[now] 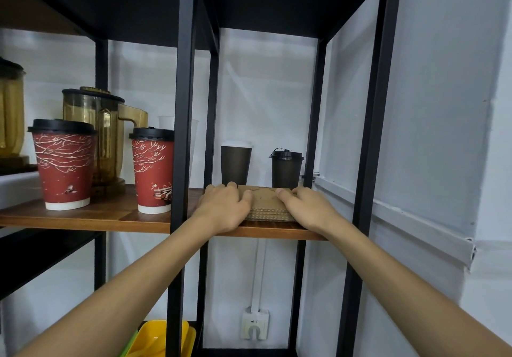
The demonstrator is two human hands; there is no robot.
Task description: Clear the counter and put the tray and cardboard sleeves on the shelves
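Note:
A flat stack of brown cardboard sleeves (266, 201) lies on the wooden shelf (116, 218) in the right bay of the black metal rack. My left hand (224, 207) grips the stack's left end, fingers curled over its top. My right hand (307, 204) holds the right end the same way. The stack rests on the shelf board near its front edge. A yellow tray (158, 340) sits on a lower shelf at the bottom, partly hidden by my left forearm and a rack post.
Behind the stack stand two dark paper cups (235, 165) (286, 169). Two red lidded cups (65, 165) (153, 171) and an amber pitcher (102, 135) fill the left bay. A black upright post (184, 107) splits the bays. A wall socket (256, 324) is below.

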